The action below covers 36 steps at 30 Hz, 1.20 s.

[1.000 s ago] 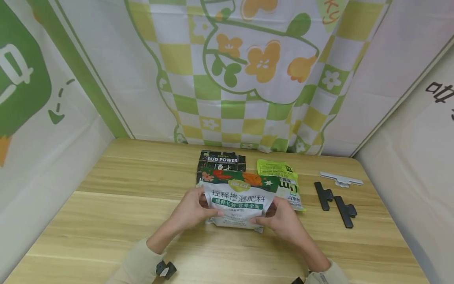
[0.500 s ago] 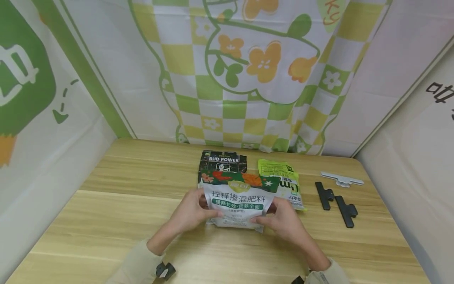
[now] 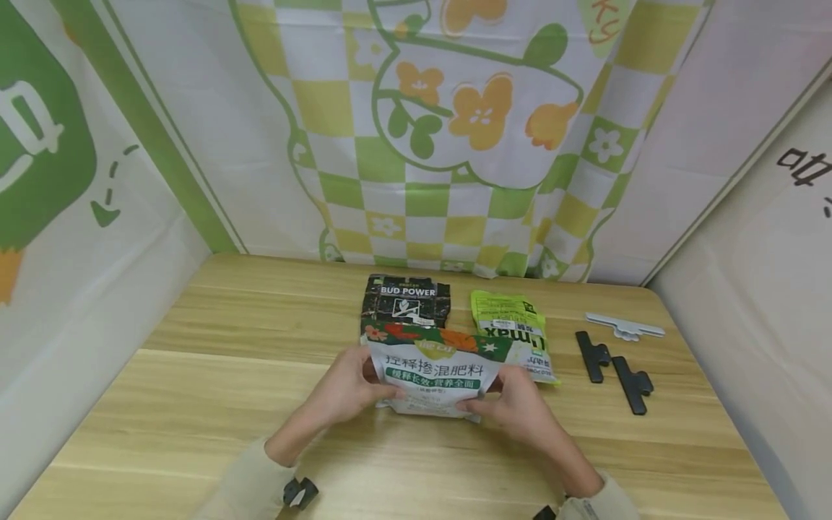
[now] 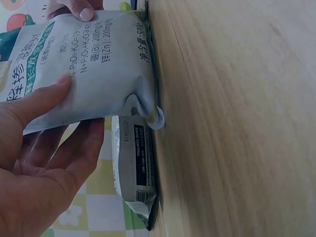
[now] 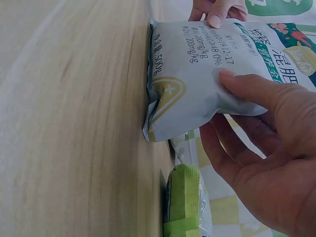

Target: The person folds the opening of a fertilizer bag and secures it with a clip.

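A white fertilizer bag with a green, flower-printed top band stands at the middle of the table, its bottom edge at the wood. My left hand grips its left side, thumb on the front and fingers behind, as the left wrist view shows on the bag. On the other side my right hand grips it the same way; in the right wrist view its thumb lies on the printed front. The bag's top leans back in the head view, overlapping the lower part of a black "BUD POWER" bag.
A lime-green and white bag lies behind and to the right. Further right on the wooden table are a light grey sealing clip and two black clips, one nearer and one behind. A patterned curtain hangs at the back edge.
The top of the fertilizer bag has tipped down a little, showing more of the black and lime-green bags behind. Both hands keep their grip in nearly the same place.
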{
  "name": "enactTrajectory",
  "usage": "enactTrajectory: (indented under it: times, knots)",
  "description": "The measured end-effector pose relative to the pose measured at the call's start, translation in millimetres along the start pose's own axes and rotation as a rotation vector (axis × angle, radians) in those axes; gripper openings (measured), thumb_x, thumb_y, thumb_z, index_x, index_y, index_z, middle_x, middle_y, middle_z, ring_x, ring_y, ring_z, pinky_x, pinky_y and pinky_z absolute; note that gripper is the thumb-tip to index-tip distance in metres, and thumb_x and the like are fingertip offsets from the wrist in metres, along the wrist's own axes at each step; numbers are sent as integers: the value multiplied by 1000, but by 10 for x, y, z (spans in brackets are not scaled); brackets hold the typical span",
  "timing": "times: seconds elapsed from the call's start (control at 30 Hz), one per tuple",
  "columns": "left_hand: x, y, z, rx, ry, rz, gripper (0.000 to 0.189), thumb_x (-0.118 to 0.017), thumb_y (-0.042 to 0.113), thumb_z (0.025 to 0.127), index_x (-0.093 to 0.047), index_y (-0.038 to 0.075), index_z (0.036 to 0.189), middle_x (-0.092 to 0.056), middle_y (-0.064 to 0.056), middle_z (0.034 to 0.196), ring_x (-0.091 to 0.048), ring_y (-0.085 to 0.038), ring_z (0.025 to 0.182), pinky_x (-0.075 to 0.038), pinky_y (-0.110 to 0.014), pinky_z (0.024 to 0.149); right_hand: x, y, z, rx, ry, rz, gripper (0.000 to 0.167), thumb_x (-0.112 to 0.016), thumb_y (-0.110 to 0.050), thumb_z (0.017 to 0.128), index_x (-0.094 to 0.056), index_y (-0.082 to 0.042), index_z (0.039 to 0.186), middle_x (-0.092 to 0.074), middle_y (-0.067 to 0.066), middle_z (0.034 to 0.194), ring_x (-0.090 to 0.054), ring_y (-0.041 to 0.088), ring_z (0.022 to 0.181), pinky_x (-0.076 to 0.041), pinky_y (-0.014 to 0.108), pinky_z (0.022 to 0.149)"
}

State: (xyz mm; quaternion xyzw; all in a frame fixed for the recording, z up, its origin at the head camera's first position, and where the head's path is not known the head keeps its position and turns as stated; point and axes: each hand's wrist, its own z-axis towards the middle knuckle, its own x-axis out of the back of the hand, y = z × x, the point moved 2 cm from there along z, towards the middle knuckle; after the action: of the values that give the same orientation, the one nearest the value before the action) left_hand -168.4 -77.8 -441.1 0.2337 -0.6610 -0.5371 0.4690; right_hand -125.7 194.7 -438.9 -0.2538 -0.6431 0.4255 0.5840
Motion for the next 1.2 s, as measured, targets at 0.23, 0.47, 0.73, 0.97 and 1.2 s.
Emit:
enactTrajectory:
  times: [0.23, 0.47, 0.73, 0.97, 1.2]
  knots:
    - [47, 28, -19, -4, -30, 33, 45, -88, 6, 80, -73, 13, 121, -81, -7, 112, -78, -19, 98, -64, -28, 87, 14, -34, 4, 15, -38, 12, 64, -92, -11, 77, -66, -26, 134, -77, -5, 125, -74, 17, 114, -60, 26, 96]
    - [88, 70, -20, 1, -13, 53, 52, -92, 21, 79, -70, 21, 127, -80, 1, 114, -76, -16, 102, -61, -40, 95, 39, -111, 1, -19, 15, 12, 56, -89, -33, 84, -65, -34, 134, -77, -11, 124, -72, 14, 117, -55, 38, 105]
    - [150, 153, 23, -29, 2, 11, 48, -89, 31, 85, -71, 17, 127, -80, -5, 116, -76, -19, 104, -62, -33, 91, 107, -203, 51, 31, 105, 45, 39, -83, -32, 91, -72, -28, 129, -77, -5, 126, -72, 17, 116, -57, 33, 98]
    - [186, 237, 71, -93, -29, -59, 49, -86, 28, 89, -68, 21, 134, -78, -1, 123, -76, -16, 107, -62, -30, 90, 159, -260, 92, 133, 140, 181, 31, -78, -20, 96, -75, -19, 126, -77, 0, 128, -72, 11, 119, -56, 28, 102]
    - [195, 290, 99, -179, -62, -112, 40, -81, 21, 93, -72, 18, 131, -76, -4, 130, -74, -13, 110, -61, -29, 91, 234, -277, 112, 254, 167, 209, 21, -77, -5, 93, -78, -5, 114, -81, 6, 115, -75, 6, 106, -60, 27, 94]
